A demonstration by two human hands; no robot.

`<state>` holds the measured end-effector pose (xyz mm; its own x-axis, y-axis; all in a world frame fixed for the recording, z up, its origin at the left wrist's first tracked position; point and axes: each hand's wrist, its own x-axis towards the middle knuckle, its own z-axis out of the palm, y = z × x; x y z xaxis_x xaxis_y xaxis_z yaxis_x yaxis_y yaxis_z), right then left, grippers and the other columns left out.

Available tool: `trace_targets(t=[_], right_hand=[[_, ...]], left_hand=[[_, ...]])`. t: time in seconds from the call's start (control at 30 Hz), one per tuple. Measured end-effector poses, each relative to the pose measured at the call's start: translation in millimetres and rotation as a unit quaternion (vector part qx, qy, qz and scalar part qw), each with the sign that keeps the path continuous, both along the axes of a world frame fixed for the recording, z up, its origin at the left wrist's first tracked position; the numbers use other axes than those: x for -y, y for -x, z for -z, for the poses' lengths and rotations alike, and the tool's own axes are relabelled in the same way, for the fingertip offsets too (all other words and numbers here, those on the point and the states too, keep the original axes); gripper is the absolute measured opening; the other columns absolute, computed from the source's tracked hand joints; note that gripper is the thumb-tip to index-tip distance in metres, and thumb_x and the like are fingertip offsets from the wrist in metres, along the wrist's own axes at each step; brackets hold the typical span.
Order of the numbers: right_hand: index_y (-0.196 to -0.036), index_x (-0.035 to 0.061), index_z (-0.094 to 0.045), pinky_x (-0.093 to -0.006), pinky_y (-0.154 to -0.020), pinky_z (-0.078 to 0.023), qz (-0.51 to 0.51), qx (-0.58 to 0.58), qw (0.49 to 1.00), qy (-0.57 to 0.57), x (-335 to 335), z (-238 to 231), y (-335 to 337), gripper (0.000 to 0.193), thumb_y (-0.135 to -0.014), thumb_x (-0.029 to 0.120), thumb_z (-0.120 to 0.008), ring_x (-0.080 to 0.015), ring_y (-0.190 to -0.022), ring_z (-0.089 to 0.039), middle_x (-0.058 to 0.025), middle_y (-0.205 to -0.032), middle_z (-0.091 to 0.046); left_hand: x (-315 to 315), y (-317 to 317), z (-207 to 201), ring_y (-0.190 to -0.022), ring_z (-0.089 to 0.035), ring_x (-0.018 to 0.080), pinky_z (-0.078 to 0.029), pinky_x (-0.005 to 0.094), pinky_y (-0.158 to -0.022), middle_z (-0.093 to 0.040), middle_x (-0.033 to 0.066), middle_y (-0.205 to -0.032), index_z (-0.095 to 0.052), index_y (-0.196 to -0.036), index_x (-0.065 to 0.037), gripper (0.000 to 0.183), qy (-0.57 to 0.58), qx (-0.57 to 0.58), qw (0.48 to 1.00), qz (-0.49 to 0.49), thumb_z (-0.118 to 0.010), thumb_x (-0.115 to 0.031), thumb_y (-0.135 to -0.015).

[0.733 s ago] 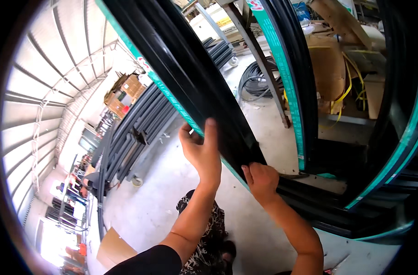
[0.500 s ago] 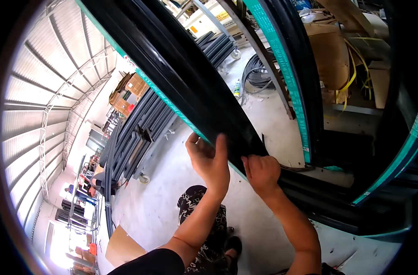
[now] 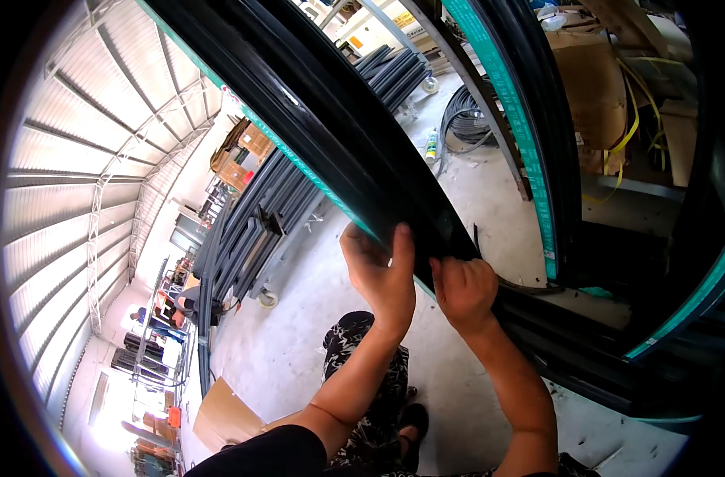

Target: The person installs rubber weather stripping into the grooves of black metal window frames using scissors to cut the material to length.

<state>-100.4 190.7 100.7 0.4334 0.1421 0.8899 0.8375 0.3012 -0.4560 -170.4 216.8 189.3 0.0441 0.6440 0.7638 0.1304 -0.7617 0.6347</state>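
Observation:
A long black window or door frame bar (image 3: 330, 119) slants from the upper left down to a corner by my hands. Green printed film (image 3: 311, 176) runs along its left edge. My left hand (image 3: 382, 278) holds that edge near the corner, its thumb up against the black face and its fingers curled at the side, partly hidden. Just right of it, my right hand (image 3: 465, 292) is closed against the bar's lower end, knuckles up. Whatever is pinched in it, if anything, does not show. A thin dark strip end sticks up just above the right hand.
Another green-filmed black bar (image 3: 529, 119) rises at right. Stacked dark profiles (image 3: 259, 215) lie on a wheeled rack to the left. Beyond the frame are coiled cable (image 3: 467, 119), a bottle (image 3: 431, 146) and cardboard (image 3: 589, 87). A cardboard sheet (image 3: 223, 413) is at lower left.
The view has shifted, so the frame and background sit slightly further right. Both hands stay at the same corner, with the left thumb still against the bar.

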Motion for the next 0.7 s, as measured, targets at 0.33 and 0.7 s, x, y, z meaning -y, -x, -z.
trace_targets(t=[0.33, 0.7], right_hand=[[-0.065, 0.0094, -0.047, -0.0407, -0.046, -0.036, 0.034, -0.018, 0.999, -0.001, -1.8, 3.0, 1.9, 0.033, -0.089, 0.019, -0.067, -0.0293, -0.047, -0.045, -0.0082, -0.054, -0.043], [-0.066, 0.0101, -0.044, -0.0407, -0.047, -0.035, 0.029, -0.019, 0.999, 0.009, -1.6, -0.2, 5.0, 0.034, -0.091, 0.019, -0.064, -0.0282, -0.048, -0.045, -0.0080, -0.055, -0.042]], left_hand=[[7.2, -2.1, 16.3, -0.072, -0.045, 0.0041, -0.037, 0.0183, -0.062, -0.051, -0.0018, -0.084, -0.046, -0.109, -0.001, 0.031, 0.011, -0.017, 0.998, -0.061, -0.069, -0.014, -0.092], [6.1, 6.7, 18.5, -0.071, -0.053, 0.0070, -0.044, 0.0219, -0.064, -0.060, 0.0021, -0.081, -0.047, -0.114, 0.003, 0.041, 0.108, 0.021, 0.994, -0.008, -0.074, -0.014, -0.088]])
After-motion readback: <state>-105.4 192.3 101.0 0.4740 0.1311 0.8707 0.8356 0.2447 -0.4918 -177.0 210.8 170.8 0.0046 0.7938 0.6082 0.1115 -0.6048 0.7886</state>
